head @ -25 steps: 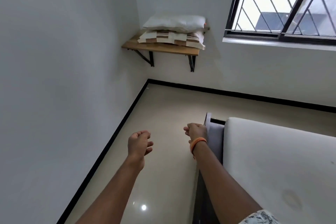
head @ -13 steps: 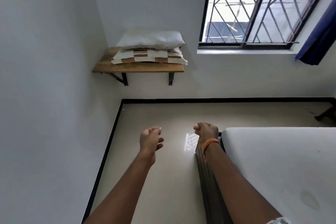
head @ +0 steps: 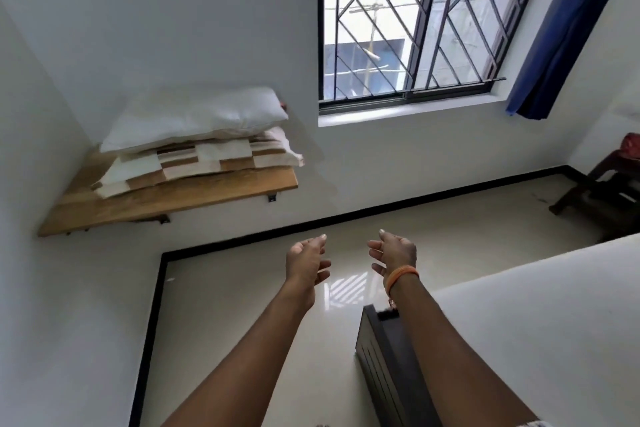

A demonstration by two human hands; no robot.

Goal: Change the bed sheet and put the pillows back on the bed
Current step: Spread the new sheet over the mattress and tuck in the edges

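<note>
A: Where are your hands right now?

B: Both are stretched out in front of you above the floor (head: 242, 315), palms facing each other. Your left hand (head: 306, 262) has its fingers (head: 320, 240) loosely spread and holds nothing. Your right hand (head: 394, 253), with an orange band (head: 401, 274) at the wrist, is just as loose and also holds nothing.

A: And the pillows?

B: Stacked on the wooden shelf (head: 166, 204) in the corner, up and to the left of your hands. The white pillow (head: 197, 116) lies on top of the checked pillow (head: 204, 161), touching it. Neither hand touches them.

A: The bed?

B: The mattress (head: 554, 315) is at your lower right, bare and white, with no sheet on the part you can see. Its dark frame (head: 384, 357) shows under your right forearm.

A: Anything else?

B: A barred window (head: 408, 21) sits right of the shelf, a blue curtain (head: 568, 28) hangs beside it, and a dark chair (head: 602, 198) stands in the far right corner.
</note>
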